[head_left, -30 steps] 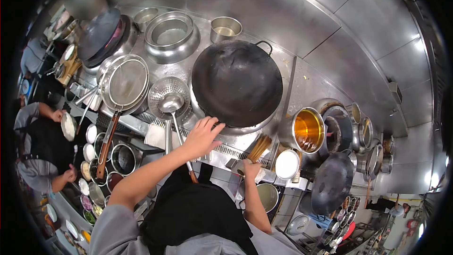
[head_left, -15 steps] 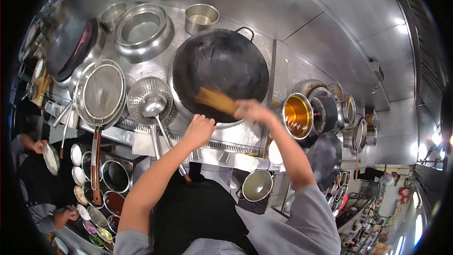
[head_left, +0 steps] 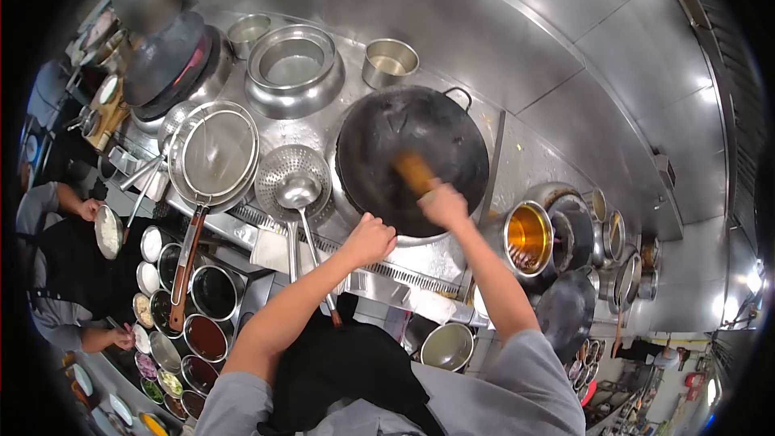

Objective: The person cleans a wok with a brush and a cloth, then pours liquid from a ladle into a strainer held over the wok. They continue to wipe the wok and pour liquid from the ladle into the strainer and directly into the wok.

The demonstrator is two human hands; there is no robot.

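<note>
A large black wok sits on the steel range, its far loop handle showing. My left hand is closed at the wok's near left edge; the part in its grip is hidden under the fingers. In my right hand, closed round its end, is a bamboo wok brush. Its blurred bristles point down into the wok's bowl. Left of the wok lie a perforated skimmer and a ladle resting on it.
Wire strainers lie farther left. A pot of amber oil stands at the right. Behind are a steel pot and a small container. Sauce tubs stand lower left, near a co-worker holding a white plate.
The whole view has shifted, so the range sits lower and farther right. The brush has moved across the wok from its left side toward the middle. My left hand stays at the wok's edge.
</note>
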